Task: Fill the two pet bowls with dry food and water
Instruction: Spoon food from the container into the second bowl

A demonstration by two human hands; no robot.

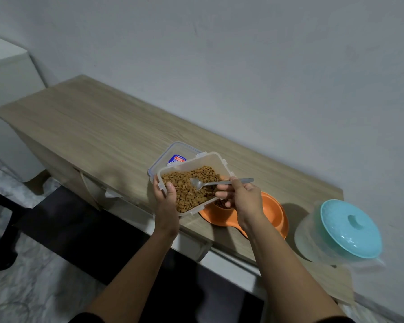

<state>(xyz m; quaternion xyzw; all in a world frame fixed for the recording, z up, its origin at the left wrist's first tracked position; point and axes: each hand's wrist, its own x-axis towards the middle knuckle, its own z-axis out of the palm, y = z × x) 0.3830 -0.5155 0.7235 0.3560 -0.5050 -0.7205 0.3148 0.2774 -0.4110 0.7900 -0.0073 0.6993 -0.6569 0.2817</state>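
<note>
My left hand (pixel 165 197) grips the near-left corner of a clear plastic container (pixel 216 163) half full of brown dry food (pixel 191 186), held tilted above the table. My right hand (pixel 240 197) pinches the handle of a metal spoon (pixel 197 183) whose bowl lies over the kibble. Under the container and my right hand sits an orange double pet bowl (pixel 274 213); some kibble shows in its left well, and the rest is partly hidden.
The container's clear lid (pixel 173 152) with a blue label lies on the wooden table (pixel 91 127) behind the container. A clear tub with a turquoise lid (pixel 345 231) stands at the right end. A grey wall runs behind; a dark chair is at the left.
</note>
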